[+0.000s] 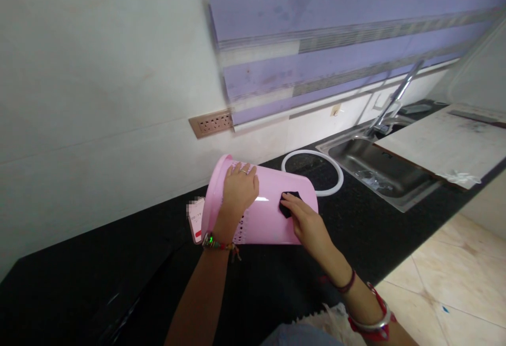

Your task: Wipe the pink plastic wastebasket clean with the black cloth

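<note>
A pink plastic wastebasket [272,183] lies on its side on the black countertop, its wide rim toward the left and a band of small holes near that rim. My left hand [240,190] rests on its upper side near the holes, fingers laid flat and slightly apart. Toward the base, my right hand [310,225] presses a small black cloth [288,206] against the pink wall, with its fingertips closed on the cloth. Part of the cloth is hidden by those fingers. Behind the base lies a white plastic ring [337,169].
A phone [195,222] leans partly behind the wastebasket's rim. To the right is a steel sink [379,169] with a tall faucet [399,93], beside a pale board [446,140]. A wall socket strip [213,123] and purple blind [276,14] are behind; the counter edge drops to tiled floor.
</note>
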`<state>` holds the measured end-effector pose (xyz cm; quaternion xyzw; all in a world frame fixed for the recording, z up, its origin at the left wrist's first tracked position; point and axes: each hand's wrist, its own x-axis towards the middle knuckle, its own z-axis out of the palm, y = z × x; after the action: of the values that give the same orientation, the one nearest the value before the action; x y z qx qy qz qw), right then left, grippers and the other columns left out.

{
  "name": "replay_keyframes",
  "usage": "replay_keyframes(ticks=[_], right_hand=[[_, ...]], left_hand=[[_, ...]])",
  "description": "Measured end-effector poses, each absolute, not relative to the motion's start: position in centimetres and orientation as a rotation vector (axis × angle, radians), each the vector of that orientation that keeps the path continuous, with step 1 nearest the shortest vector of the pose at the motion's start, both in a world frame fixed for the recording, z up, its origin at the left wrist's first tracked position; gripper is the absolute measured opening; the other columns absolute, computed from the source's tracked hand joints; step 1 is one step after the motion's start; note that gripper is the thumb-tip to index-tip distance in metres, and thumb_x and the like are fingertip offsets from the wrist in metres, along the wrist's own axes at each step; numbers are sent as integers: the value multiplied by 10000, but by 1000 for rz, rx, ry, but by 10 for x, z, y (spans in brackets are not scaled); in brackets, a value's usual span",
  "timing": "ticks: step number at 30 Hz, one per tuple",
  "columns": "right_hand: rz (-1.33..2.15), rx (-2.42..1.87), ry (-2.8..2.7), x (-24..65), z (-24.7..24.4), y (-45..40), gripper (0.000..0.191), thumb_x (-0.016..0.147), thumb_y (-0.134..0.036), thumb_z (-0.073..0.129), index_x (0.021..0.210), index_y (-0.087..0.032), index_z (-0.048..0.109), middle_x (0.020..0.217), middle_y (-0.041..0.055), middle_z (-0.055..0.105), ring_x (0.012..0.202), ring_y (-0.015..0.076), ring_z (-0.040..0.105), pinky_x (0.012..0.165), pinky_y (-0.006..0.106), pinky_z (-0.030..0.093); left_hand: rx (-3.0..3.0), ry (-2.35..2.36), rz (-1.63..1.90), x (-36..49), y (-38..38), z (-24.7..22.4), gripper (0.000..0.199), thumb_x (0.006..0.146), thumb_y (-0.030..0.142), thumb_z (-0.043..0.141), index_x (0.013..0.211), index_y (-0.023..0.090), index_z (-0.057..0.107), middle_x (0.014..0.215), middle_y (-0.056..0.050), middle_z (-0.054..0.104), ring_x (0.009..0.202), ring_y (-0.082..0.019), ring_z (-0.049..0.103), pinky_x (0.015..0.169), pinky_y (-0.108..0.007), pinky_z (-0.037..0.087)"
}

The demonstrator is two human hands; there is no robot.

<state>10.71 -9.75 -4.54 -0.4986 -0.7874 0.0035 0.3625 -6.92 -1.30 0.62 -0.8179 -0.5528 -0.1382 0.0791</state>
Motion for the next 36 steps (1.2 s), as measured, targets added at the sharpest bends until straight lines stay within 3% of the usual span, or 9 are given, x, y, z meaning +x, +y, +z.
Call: replay_keyframes(ticks=[7,14,18,22,30,36], right_hand=[[30,-1449,-2046,120,-31,-100,451,719,-12,366,1078,-103,624,1104,144,656,1047,225,614,905,375,511],[51,-1312,-2081,96,-31,-115,511,699,18,341,1104,-125,617,1166,119,629,1114,204,573,948,363,490],[83,-1335,-2076,110,-27,-103,493,718,4,355,1100,-149,625,1200,106,610,1139,206,553,971,377,470],[103,-1450,-2092,139,-22,-80,426,746,-26,382,1039,-171,655,1144,102,640,1054,225,608,926,392,494],[230,-1516,-2152,162,-21,-63,406,750,-14,375,1028,-144,640,1029,99,688,931,207,658,839,360,530],[265,-1539,-2117,150,-15,-60,350,790,-41,404,1038,-140,629,1007,104,695,903,212,667,827,379,537]], left_hand=[[-2615,-1358,-463,-86,-16,9,365,893,178,320,1110,165,613,1184,-60,627,1128,-193,531,1006,-363,366],[-2427,-1542,-508,-76,-33,4,371,859,199,376,1150,150,600,1280,-86,556,1224,-269,449,1044,-458,316],[-2280,-1765,-530,-53,-54,3,386,860,191,362,1155,96,591,1240,-137,576,1209,-298,454,1028,-492,321],[-2208,-1896,-531,-38,-65,6,406,869,183,338,1177,60,570,1248,-172,561,1235,-315,423,1015,-520,325],[-2274,-1830,-532,-52,-86,5,413,893,205,338,1262,132,508,1318,-116,514,1263,-284,401,1047,-558,279],[-2213,-1805,-554,-53,-80,-2,444,867,195,347,1247,29,504,1321,-178,494,1262,-314,395,1040,-519,312]])
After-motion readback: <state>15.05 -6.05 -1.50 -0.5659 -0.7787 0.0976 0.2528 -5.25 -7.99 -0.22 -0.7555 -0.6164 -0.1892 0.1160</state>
